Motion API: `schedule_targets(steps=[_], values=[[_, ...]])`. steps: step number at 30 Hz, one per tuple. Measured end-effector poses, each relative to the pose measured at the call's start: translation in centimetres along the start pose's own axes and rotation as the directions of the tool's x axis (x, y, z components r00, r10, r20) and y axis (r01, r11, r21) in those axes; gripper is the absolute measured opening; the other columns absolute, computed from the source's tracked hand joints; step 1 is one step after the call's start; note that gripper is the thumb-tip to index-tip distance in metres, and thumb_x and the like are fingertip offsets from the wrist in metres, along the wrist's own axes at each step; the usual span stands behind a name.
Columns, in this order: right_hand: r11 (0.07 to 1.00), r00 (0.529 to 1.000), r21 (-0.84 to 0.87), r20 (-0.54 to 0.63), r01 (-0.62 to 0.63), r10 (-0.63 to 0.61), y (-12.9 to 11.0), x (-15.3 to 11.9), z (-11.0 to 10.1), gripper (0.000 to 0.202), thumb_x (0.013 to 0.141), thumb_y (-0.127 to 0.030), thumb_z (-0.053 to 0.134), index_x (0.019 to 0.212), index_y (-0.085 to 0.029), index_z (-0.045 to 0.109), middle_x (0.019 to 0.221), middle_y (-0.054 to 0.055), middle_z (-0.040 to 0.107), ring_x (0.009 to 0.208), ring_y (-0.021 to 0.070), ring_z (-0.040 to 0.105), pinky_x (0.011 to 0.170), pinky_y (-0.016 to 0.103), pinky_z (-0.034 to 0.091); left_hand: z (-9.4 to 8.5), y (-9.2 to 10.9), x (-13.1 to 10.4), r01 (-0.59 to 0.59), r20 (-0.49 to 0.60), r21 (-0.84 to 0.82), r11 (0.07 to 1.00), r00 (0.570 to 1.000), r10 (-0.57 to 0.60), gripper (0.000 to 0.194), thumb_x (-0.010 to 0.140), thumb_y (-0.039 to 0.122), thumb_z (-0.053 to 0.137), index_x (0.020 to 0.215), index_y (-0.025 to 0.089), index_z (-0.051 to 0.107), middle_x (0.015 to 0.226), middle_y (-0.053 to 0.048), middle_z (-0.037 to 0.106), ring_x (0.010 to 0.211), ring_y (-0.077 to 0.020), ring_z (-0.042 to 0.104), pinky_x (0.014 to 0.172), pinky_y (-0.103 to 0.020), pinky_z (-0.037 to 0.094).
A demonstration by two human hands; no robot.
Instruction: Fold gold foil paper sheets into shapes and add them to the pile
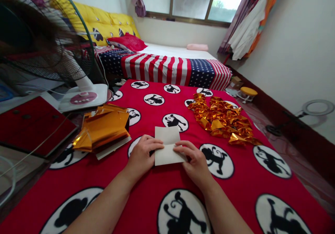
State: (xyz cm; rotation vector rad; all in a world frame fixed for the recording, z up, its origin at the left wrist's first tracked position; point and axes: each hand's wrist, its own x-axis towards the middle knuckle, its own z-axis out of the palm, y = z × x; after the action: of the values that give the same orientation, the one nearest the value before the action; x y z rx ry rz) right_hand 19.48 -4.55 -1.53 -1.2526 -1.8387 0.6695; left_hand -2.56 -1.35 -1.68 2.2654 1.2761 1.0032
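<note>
A pale sheet of paper (pixel 168 135) with a crease across its middle lies in front of me on the red cloth (pixel 146 206). My left hand (pixel 145 152) grips its left edge, thumb tucked below and fingers on top. On the right side, my right hand (pixel 193 160) pinches the same sheet near the crease. To the left rests a stack of shiny gold paper sheets (pixel 107 126), some with pale undersides. A heap of folded gold paper pieces (pixel 222 119) lies to the right, apart from both hands.
A fan (pixel 83 94) stands at the left beside a dark red box (pixel 34 126). Beyond the red cloth is a bed with a flag-patterned cover (pixel 162 68). A yellow stool (pixel 248 91) and a ring-shaped stand (pixel 318 107) are on the right.
</note>
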Motion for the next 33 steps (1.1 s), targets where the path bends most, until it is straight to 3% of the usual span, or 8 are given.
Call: schedule_targets(steps=[4, 8, 11, 17, 21, 26, 29, 33], values=[[0.998, 0.998, 0.051, 0.058, -0.025, 0.022, 0.3, 0.1, -0.3, 0.050, 0.066, 0.004, 0.049, 0.095, -0.026, 0.075, 0.112, 0.001, 0.069, 0.102, 0.0171, 0.065, 0.091, 0.029, 0.049, -0.3, -0.3, -0.2, 0.012, 0.045, -0.023, 1.000, 0.999, -0.011, 0.031, 0.071, 0.006, 0.070, 0.093, 0.027, 0.077, 0.108, -0.002, 0.074, 0.098, -0.0215, 0.060, 0.087, -0.038, 0.051], [0.990, 0.995, 0.131, 0.094, -0.046, 0.034, 0.3, 0.3, -0.7, 0.025, 0.084, -0.013, 0.060, 0.096, -0.027, 0.076, 0.110, 0.003, 0.070, 0.098, 0.0172, 0.066, 0.090, 0.029, 0.050, -0.6, -0.6, -0.2, 0.012, 0.074, -0.059, 0.998, 0.997, -0.008, 0.016, 0.076, 0.021, 0.073, 0.090, 0.029, 0.079, 0.108, -0.002, 0.075, 0.098, -0.0217, 0.061, 0.087, -0.038, 0.051], [0.986, 0.996, 0.156, 0.085, -0.052, 0.039, -0.1, 0.6, -0.9, 0.019, 0.089, -0.021, 0.059, 0.094, -0.025, 0.077, 0.105, 0.004, 0.072, 0.094, 0.0166, 0.067, 0.086, 0.027, 0.050, -0.7, -0.6, -0.1, 0.027, 0.080, -0.059, 0.998, 0.997, -0.022, 0.013, 0.083, 0.029, 0.068, 0.089, 0.030, 0.079, 0.107, -0.001, 0.075, 0.097, -0.0213, 0.061, 0.086, -0.038, 0.050], [0.976, 0.989, 0.166, -0.004, -0.143, 0.146, -0.3, 0.8, 0.0, 0.014, 0.089, -0.026, 0.062, 0.087, -0.022, 0.075, 0.083, 0.002, 0.071, 0.078, 0.0155, 0.064, 0.073, 0.025, 0.047, -0.8, -0.3, 0.2, 0.071, 0.080, -0.100, 0.992, 0.995, -0.063, 0.021, 0.089, 0.030, 0.061, 0.079, 0.028, 0.079, 0.105, -0.001, 0.076, 0.097, -0.0208, 0.061, 0.087, -0.038, 0.048], [0.960, 0.967, 0.137, -0.041, -0.245, 0.253, 0.0, 0.6, 0.5, 0.013, 0.086, -0.029, 0.065, 0.083, -0.022, 0.075, 0.073, 0.000, 0.069, 0.067, 0.0141, 0.059, 0.063, 0.024, 0.043, -0.6, -0.4, 0.0, 0.069, 0.047, -0.149, 0.986, 0.997, -0.063, 0.012, 0.084, 0.024, 0.067, 0.082, 0.027, 0.079, 0.097, -0.001, 0.076, 0.094, -0.0195, 0.062, 0.085, -0.035, 0.049], [0.974, 0.983, 0.134, 0.023, -0.183, 0.182, -0.2, 0.7, 0.0, 0.006, 0.083, -0.021, 0.068, 0.083, -0.022, 0.074, 0.081, 0.000, 0.069, 0.071, 0.0132, 0.060, 0.065, 0.023, 0.042, -0.7, -0.5, 0.0, 0.094, 0.057, -0.190, 0.977, 0.995, -0.084, 0.017, 0.078, 0.014, 0.069, 0.084, 0.027, 0.078, 0.085, -0.001, 0.075, 0.089, -0.0178, 0.061, 0.082, -0.031, 0.049], [0.979, 0.985, 0.127, 0.090, -0.159, 0.148, -0.4, 0.8, -0.5, 0.009, 0.083, -0.019, 0.066, 0.080, -0.021, 0.074, 0.085, 0.001, 0.067, 0.073, 0.0127, 0.059, 0.065, 0.022, 0.042, -0.9, -0.4, 0.1, 0.079, 0.108, -0.169, 0.983, 0.992, -0.061, 0.005, 0.076, 0.023, 0.074, 0.076, 0.027, 0.077, 0.083, 0.000, 0.074, 0.087, -0.0176, 0.061, 0.082, -0.032, 0.047], [0.979, 0.983, 0.119, 0.102, -0.164, 0.153, -0.5, 0.9, -0.6, 0.012, 0.085, -0.020, 0.062, 0.081, -0.021, 0.074, 0.083, 0.001, 0.065, 0.074, 0.0129, 0.059, 0.066, 0.023, 0.042, -1.1, -0.2, 0.3, 0.076, 0.136, -0.118, 0.990, 0.989, -0.059, 0.014, 0.082, 0.028, 0.069, 0.069, 0.025, 0.074, 0.081, -0.001, 0.071, 0.085, -0.0174, 0.060, 0.080, -0.032, 0.045]])
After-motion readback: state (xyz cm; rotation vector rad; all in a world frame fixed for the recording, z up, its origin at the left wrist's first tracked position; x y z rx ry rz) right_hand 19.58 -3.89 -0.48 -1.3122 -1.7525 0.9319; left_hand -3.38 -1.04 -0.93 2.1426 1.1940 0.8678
